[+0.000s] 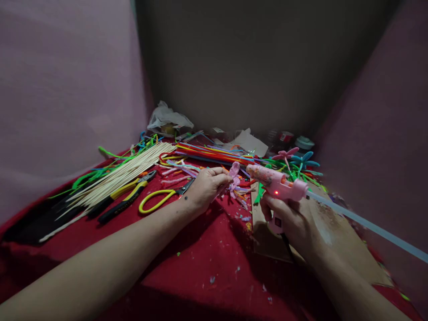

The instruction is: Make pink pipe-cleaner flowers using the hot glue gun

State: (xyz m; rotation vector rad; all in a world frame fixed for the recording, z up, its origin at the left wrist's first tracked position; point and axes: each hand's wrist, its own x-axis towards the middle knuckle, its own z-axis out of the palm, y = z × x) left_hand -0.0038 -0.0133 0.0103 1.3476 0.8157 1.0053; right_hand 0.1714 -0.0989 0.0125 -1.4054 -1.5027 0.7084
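Between the thumb and fingers of my left hand [209, 187] is a pink pipe-cleaner shape [234, 171] with looped, petal-like parts. My right hand [292, 218] is wrapped round the handle of a pink hot glue gun [270, 178], whose small red light is lit. The gun's stained nozzle points left, a short way to the right of the pink shape. From its back end a long translucent glue stick [368, 223] juts out to the right. Yellow-handled scissors [157, 200] lie beside my left wrist, their blades partly hidden by the hand.
Pliers [123, 196] and a bundle of wooden sticks [123, 178] lie on the left of the red cloth [200, 276]. Coloured pipe cleaners [214, 154] stretch across the back, near a plastic bag [169, 116]. Cardboard [341, 236] lies under my right hand; pipe-cleaner flowers [302, 160] are behind it.
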